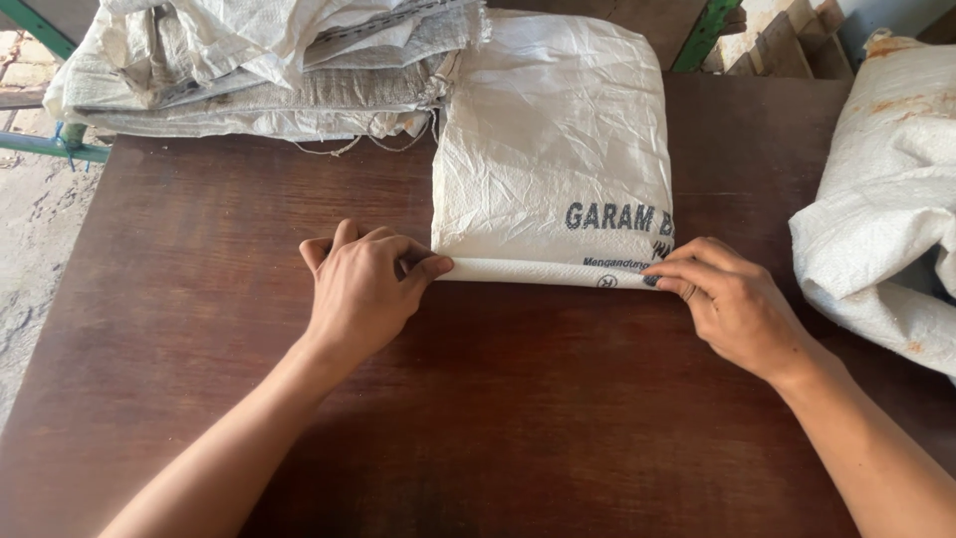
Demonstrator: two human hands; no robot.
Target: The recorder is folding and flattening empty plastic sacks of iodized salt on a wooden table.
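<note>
A white woven sack [548, 149] with dark printing lies flat on a dark brown wooden table [229, 219]. Its near edge is folded over into a narrow band [543, 271]. My left hand [363, 284] pinches the left end of that folded band between thumb and fingers. My right hand [727, 294] presses its fingertips on the right end of the band. Both forearms reach in from the bottom of the view.
A stack of folded white and grey woven sacks [259, 70] lies at the table's back left, touching the flat sack. A crumpled, rust-stained white sack [886, 189] rests at the right edge. Green metal bars and sandy ground show at the left.
</note>
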